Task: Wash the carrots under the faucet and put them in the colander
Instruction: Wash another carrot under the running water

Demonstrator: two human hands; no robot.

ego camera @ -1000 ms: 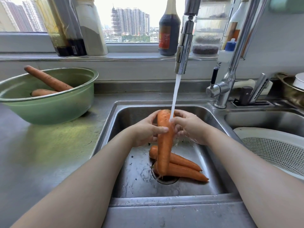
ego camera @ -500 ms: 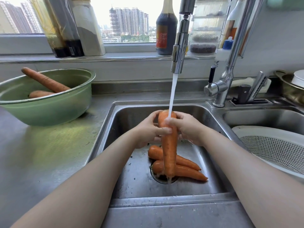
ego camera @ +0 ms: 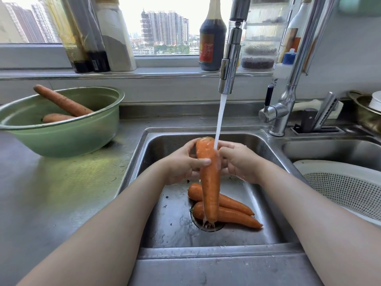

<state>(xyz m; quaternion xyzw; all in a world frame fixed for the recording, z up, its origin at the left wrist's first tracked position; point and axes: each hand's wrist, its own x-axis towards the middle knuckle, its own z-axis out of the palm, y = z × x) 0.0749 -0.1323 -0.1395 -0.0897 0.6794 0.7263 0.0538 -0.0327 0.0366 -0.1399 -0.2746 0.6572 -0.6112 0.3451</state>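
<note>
Daylit window [ego camera: 165,27] above steel counter [ego camera: 61,193], high-rise towers [ego camera: 165,27] outside.

Steel counter [ego camera: 61,193] bears a green bowl [ego camera: 61,139] (left).

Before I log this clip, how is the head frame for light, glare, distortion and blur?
Head view: the window backlights the scene, its sky blown out; a greenish sheen lies on the steel counter beside the green bowl; wide-angle distortion leans the dark bottles at left; the carrot, left hand and right hand are sharp, only the water stream smeared.
</note>
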